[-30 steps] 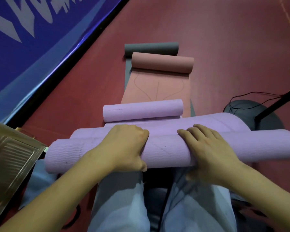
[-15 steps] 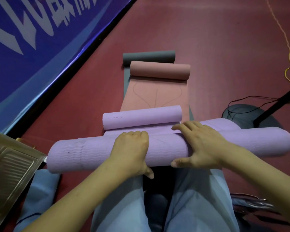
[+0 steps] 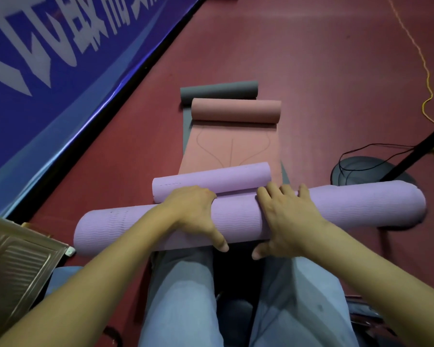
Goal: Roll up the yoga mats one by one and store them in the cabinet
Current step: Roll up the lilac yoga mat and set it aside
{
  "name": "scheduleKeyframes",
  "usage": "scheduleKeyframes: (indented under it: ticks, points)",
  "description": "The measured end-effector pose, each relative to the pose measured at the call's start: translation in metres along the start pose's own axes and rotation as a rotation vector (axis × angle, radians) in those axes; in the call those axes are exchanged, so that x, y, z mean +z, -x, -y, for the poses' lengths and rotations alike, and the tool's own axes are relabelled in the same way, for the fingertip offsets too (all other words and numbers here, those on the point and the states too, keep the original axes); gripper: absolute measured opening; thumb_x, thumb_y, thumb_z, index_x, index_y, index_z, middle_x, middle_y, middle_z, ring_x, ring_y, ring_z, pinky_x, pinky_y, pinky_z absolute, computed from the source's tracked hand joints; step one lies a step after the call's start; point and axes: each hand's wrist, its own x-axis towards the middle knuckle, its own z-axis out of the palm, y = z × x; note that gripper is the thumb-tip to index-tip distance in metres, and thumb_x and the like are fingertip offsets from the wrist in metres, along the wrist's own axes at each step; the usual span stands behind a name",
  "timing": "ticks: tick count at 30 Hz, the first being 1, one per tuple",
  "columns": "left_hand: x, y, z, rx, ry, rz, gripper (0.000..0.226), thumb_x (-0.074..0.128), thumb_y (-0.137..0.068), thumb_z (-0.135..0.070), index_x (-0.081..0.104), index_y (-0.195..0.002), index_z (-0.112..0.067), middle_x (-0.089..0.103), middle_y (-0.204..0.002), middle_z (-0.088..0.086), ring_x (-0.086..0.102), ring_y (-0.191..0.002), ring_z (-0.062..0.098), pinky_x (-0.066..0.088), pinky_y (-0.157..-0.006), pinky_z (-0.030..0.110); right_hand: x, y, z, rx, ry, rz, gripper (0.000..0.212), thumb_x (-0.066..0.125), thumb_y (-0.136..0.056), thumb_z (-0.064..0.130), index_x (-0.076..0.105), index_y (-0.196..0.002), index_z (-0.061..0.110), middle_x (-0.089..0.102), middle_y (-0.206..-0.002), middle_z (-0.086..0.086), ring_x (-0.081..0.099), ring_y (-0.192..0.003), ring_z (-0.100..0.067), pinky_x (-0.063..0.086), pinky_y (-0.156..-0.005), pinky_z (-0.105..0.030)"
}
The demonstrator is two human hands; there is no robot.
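Lilac foam, the big rolled yoga mat [image 3: 248, 216] lies across the person's knees above the red floor [image 3: 323, 71], left hand [image 3: 196, 216] and right hand [image 3: 286, 219] curled over its middle, so both unsupported ends could telescope or spring loose.

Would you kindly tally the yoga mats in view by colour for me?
Purple mats: 2, the big roll under both hands and a smaller roll beyond it
Pink mat: 1, partly rolled
Grey mat: 1, partly rolled
Total: 4
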Motion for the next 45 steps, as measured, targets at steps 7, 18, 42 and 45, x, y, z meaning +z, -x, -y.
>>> scheduleKeyframes:
  ticks: [7, 18, 42, 45]
  points:
    - [0.004, 0.007, 0.006, 0.058, 0.16, -0.155, 0.127, 0.084, -0.034, -0.076, 0.034, -0.143, -0.037, 0.047, -0.128, -0.018, 0.05, -0.119, 0.011, 0.046, -0.098, 0.036, 0.0, -0.01, -0.002, 0.013, -0.016, 0.014, 0.122, 0.091, -0.042, 0.066, 0.025, -0.133, 0.017, 0.036, -0.13, -0.005, 0.048, -0.118, -0.03, 0.036, -0.103, -0.057]
    - [0.012, 0.034, 0.01, 0.077, 0.065, -0.33, 0.119, 0.085, -0.047, -0.077, 0.044, -0.147, -0.028, 0.056, -0.144, -0.013, 0.053, -0.13, 0.015, 0.042, -0.105, 0.032, -0.01, -0.025, -0.014, -0.006, -0.135, 0.056, 0.106, 0.096, -0.046, 0.054, 0.034, -0.124, 0.017, 0.043, -0.123, -0.003, 0.053, -0.109, -0.028, 0.036, -0.079, -0.04]
    - [0.007, 0.02, -0.018, -0.035, -0.302, -0.216, 0.081, 0.085, -0.052, -0.066, 0.05, -0.107, -0.019, 0.065, -0.099, 0.001, 0.051, -0.076, 0.026, 0.031, -0.058, 0.036, -0.033, -0.021, -0.019, 0.073, -0.296, 0.232, 0.059, 0.089, -0.047, 0.047, 0.069, -0.097, 0.021, 0.067, -0.095, -0.001, 0.065, -0.074, -0.017, 0.057, -0.057, -0.03]
    - [0.0, 0.026, -0.023, -0.026, -0.318, -0.155, 0.077, 0.085, -0.051, -0.068, 0.053, -0.101, -0.02, 0.061, -0.09, -0.001, 0.048, -0.067, 0.021, 0.027, -0.051, 0.033, -0.036, -0.019, -0.017, 0.09, -0.295, 0.309, 0.063, 0.09, -0.047, 0.045, 0.07, -0.101, 0.019, 0.065, -0.099, -0.001, 0.068, -0.08, -0.021, 0.062, -0.065, -0.036]
